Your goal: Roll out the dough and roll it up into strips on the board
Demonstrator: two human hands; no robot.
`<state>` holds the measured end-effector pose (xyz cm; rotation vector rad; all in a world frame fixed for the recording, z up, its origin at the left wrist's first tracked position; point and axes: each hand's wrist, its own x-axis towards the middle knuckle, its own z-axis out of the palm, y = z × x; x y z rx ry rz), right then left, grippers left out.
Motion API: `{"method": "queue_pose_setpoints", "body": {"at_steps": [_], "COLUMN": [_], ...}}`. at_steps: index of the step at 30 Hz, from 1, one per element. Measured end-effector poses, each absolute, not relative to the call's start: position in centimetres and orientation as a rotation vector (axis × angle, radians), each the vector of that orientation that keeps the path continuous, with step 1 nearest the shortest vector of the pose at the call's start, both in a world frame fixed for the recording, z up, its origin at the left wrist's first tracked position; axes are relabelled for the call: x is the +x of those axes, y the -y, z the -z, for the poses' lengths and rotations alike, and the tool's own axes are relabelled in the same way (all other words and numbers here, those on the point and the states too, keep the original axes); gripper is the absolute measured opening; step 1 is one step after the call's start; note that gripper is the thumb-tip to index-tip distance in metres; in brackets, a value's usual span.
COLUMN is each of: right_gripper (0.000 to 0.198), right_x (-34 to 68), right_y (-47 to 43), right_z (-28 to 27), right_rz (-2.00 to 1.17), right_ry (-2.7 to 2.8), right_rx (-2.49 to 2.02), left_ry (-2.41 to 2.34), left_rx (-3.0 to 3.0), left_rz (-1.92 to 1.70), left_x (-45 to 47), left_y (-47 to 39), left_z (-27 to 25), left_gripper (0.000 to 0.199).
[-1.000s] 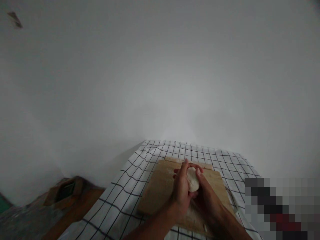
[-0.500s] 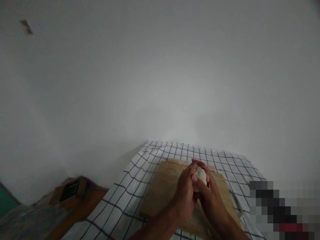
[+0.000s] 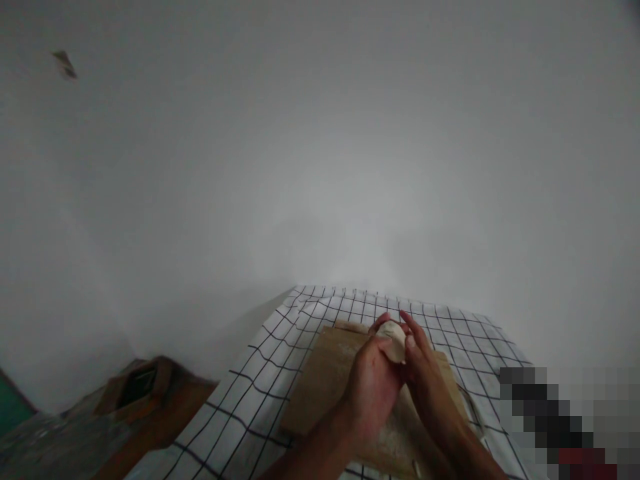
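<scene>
A pale, rounded lump of dough (image 3: 392, 341) is held between my two hands, raised above a wooden board (image 3: 320, 380). My left hand (image 3: 373, 383) cups it from the left and below, the thumb lying on its near side. From the right, my right hand (image 3: 421, 370) presses thumb and fingers against it, with the forefinger stretched away from the lump. The dough's underside is hidden in the palms. Whitish traces like flour lie on the board.
Under the board a white cloth with black grid lines (image 3: 260, 373) covers the table, which stands against a plain pale wall (image 3: 320, 167). To the left on the floor is a brown wooden box (image 3: 137, 387). A pixelated patch covers the lower right.
The dough has been turned, and more of its face shows. My fingers have loosened around it, with the right forefinger now stretched out. The camera view has shifted slightly.
</scene>
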<state>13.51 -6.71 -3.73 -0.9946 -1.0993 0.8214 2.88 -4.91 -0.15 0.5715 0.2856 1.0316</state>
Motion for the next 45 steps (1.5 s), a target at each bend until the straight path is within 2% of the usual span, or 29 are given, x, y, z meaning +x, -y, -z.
{"method": "queue_pose_setpoints", "body": {"at_steps": [3, 9, 12, 16, 22, 25, 30, 37, 40, 45], "right_gripper": [0.064, 0.062, 0.052, 0.043, 0.050, 0.043, 0.035, 0.055, 0.055, 0.051], "right_x": [14.3, 14.2, 13.9, 14.3, 16.2, 17.0, 18.2, 19.9, 20.7, 21.8], "right_y": [6.4, 6.7, 6.9, 7.0, 6.3, 6.0, 5.5, 4.9, 4.3, 3.4], "right_z": [3.2, 2.8, 2.8, 2.3, 2.4, 3.0, 3.7, 3.4, 4.0, 5.3], "right_rz": [-0.806, -0.689, -0.553, -0.540, -0.532, -0.544, -0.505, -0.463, -0.440, -0.441], "right_ry": [1.084, 1.344, 1.467, 1.411, 1.335, 1.560, 1.747, 1.617, 1.575, 1.510], "right_rx": [-1.041, -1.023, -1.061, -1.141, -1.263, -1.315, -1.288, -1.343, -1.340, -1.339], "left_ry": [-0.292, -0.402, -0.444, -0.532, -0.852, -0.844, -0.812, -0.721, -0.834, -0.877], "left_rx": [0.556, 0.568, 0.608, 0.844, 1.214, 1.368, 1.520, 1.655, 1.951, 2.596], "left_rz": [-1.083, -1.059, -0.998, -0.939, -1.354, -1.426, -1.346, -1.201, -1.053, -0.784], "left_x": [2.8, 2.2, 2.1, 2.2, 1.1, 0.4, 0.5, 0.5, 0.7, 0.8], "left_y": [4.2, 3.1, 3.1, 3.2, 1.6, 0.8, 0.9, 1.7, 2.1, 5.3], "left_z": [0.4, 1.0, 1.2, 1.7, 1.5, 1.4, 2.2, 2.3, 2.2, 0.4], "left_gripper": [0.040, 0.055, 0.061, 0.063, 0.043, 0.030, 0.020, 0.019, 0.013, 0.017]}}
